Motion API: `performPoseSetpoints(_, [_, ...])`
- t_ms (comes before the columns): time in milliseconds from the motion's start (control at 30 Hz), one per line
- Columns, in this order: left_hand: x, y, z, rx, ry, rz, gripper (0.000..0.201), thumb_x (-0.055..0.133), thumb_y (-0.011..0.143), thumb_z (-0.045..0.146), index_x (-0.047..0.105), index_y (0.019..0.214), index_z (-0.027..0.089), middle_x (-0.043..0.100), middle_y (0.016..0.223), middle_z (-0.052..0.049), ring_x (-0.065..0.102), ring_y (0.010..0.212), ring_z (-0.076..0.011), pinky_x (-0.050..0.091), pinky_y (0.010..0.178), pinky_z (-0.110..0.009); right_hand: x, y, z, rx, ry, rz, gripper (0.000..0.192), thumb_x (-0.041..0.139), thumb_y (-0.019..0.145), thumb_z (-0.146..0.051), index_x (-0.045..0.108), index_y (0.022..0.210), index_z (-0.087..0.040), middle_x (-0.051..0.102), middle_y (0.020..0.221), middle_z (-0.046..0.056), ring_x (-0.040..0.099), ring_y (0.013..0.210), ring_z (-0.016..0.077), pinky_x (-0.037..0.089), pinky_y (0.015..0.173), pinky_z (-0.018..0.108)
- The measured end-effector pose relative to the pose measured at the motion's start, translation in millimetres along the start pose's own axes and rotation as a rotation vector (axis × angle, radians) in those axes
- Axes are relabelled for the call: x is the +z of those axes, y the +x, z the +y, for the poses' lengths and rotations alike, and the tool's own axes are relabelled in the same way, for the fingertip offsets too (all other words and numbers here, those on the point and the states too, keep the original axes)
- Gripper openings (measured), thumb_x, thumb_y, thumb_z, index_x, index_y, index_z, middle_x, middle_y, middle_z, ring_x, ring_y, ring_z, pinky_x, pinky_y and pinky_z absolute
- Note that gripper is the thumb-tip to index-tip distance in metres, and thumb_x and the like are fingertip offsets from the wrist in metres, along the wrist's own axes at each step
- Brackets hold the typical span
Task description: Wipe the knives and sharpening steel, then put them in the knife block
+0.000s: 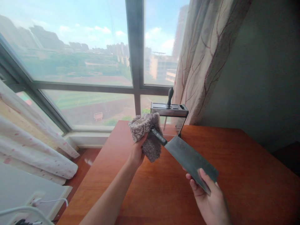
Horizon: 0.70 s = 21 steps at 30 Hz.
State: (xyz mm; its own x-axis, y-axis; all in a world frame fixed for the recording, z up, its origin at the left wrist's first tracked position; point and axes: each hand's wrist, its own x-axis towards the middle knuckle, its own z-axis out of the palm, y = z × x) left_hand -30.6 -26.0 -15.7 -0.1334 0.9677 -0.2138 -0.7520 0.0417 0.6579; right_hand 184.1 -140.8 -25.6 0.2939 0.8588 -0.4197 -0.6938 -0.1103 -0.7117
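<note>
Cleaver [189,157]: a wide steel blade held in mid-air above the table, centre of the frame, slanting from upper left down to lower right; its dark handle [157,135] points up-left into the cloth.
Right hand [211,203]: lower right of the frame, thumb on top of the blade's far end and fingers beneath, pinched on the blade.
Left hand [137,153]: centre, fingers closed on a fluffy grey-pink cloth [147,132] that wraps round the cleaver handle.
Knife block [169,114]: a metal-topped stand behind the cloth at the table's far edge, one black-handled knife [170,95] upright in it.
Table [246,175]: reddish wood, filling the lower half.
Curtain [206,56]: patterned, upper right, beside the window [70,56].
</note>
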Motion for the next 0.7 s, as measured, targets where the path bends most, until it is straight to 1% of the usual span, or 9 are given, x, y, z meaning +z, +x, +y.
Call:
performPoseSetpoints(33, [1.4, -1.1, 1.8, -0.022, -0.017, -0.005, 0.019, 0.073, 0.072, 0.022, 0.072, 0.088, 0.013, 0.075, 0.084, -0.006, 0.071, 0.078, -0.0221, 0.057, 0.079, -0.030, -1.4, 0.6, 1.7, -0.004, -0.020, -0.013, 0.025, 0.084, 0.061, -0.029, 0.071, 0.080, -0.018, 0.076, 0.078, 0.005, 0.072, 0.063, 0.0194, 0.059, 0.052, 0.021])
performPoseSetpoints(100, [4.7, -3.9, 5.1, -0.082, -0.054, -0.016, 0.023, 0.069, 0.076, 0.026, 0.070, 0.094, 0.012, 0.075, 0.088, -0.008, 0.071, 0.083, -0.0247, 0.056, 0.083, -0.035, -5.9, 0.7, 7.7, -0.076, -0.121, -0.078, 0.024, 0.079, 0.068, -0.036, 0.071, 0.083, -0.018, 0.075, 0.076, 0.005, 0.072, 0.063, 0.0195, 0.058, 0.052, 0.022])
performPoseSetpoints(200, [9.5, -8.1, 5.8, -0.155, -0.072, -0.025, 0.029, 0.065, 0.079, 0.029, 0.068, 0.102, 0.012, 0.075, 0.093, -0.010, 0.070, 0.088, -0.0260, 0.056, 0.086, -0.038, -13.5, -0.8, 19.5, -0.273, -0.438, -0.267, 0.027, 0.064, 0.083, -0.043, 0.072, 0.085, -0.018, 0.074, 0.076, 0.007, 0.070, 0.063, 0.0192, 0.058, 0.060, 0.027])
performPoseSetpoints(300, [12.2, -12.4, 0.3, -0.191, -0.022, -0.006, 0.034, 0.066, 0.079, 0.027, 0.065, 0.109, 0.012, 0.075, 0.094, -0.010, 0.071, 0.086, -0.0256, 0.056, 0.086, -0.037, -17.0, -0.9, 27.3, -0.495, -0.775, -0.479, 0.026, 0.055, 0.089, -0.038, 0.072, 0.084, -0.020, 0.073, 0.081, 0.007, 0.069, 0.071, 0.0189, 0.056, 0.070, 0.027])
performPoseSetpoints(367, [13.1, -15.9, -4.2, -0.228, 0.004, -0.016, 0.037, 0.067, 0.078, 0.025, 0.063, 0.113, 0.011, 0.075, 0.093, -0.011, 0.071, 0.084, -0.0257, 0.056, 0.085, -0.037, -15.7, 0.0, 28.6, -0.598, -0.890, -0.574, 0.023, 0.053, 0.090, -0.035, 0.072, 0.086, -0.022, 0.071, 0.083, 0.006, 0.068, 0.077, 0.0196, 0.055, 0.072, 0.027])
performPoseSetpoints(400, [13.4, -17.8, -6.1, -0.257, 0.005, -0.033, 0.038, 0.066, 0.078, 0.026, 0.063, 0.113, 0.011, 0.075, 0.093, -0.011, 0.071, 0.084, -0.0260, 0.057, 0.084, -0.037, -14.2, 0.4, 28.4, -0.622, -0.910, -0.582, 0.023, 0.053, 0.091, -0.034, 0.072, 0.086, -0.022, 0.071, 0.083, 0.006, 0.068, 0.078, 0.0197, 0.054, 0.072, 0.026])
performPoseSetpoints(467, [14.3, -21.4, -8.4, -0.326, -0.015, -0.081, 0.038, 0.065, 0.078, 0.027, 0.064, 0.112, 0.010, 0.075, 0.091, -0.012, 0.071, 0.084, -0.0266, 0.057, 0.082, -0.037, -9.8, -0.1, 26.9, -0.604, -0.892, -0.536, 0.027, 0.051, 0.091, -0.037, 0.071, 0.081, -0.022, 0.071, 0.080, 0.006, 0.067, 0.075, 0.0193, 0.054, 0.072, 0.026])
performPoseSetpoints(567, [16.3, -24.2, -8.5, -0.395, -0.038, -0.121, 0.037, 0.064, 0.078, 0.029, 0.064, 0.109, 0.009, 0.075, 0.089, -0.012, 0.071, 0.084, -0.0272, 0.058, 0.080, -0.037, -2.9, -3.7, 23.1, -0.452, -0.763, -0.423, 0.038, 0.048, 0.092, -0.044, 0.070, 0.072, -0.020, 0.070, 0.072, 0.006, 0.065, 0.069, 0.0186, 0.053, 0.069, 0.026])
performPoseSetpoints(700, [16.7, -19.8, -3.4, -0.360, -0.061, -0.086, 0.037, 0.065, 0.077, 0.027, 0.063, 0.111, 0.010, 0.075, 0.090, -0.011, 0.071, 0.085, -0.0270, 0.058, 0.081, -0.038, 0.0, -8.1, 16.1, -0.294, -0.580, -0.395, 0.045, 0.050, 0.088, -0.050, 0.069, 0.065, -0.016, 0.068, 0.063, 0.008, 0.062, 0.060, 0.0193, 0.052, 0.060, 0.028])
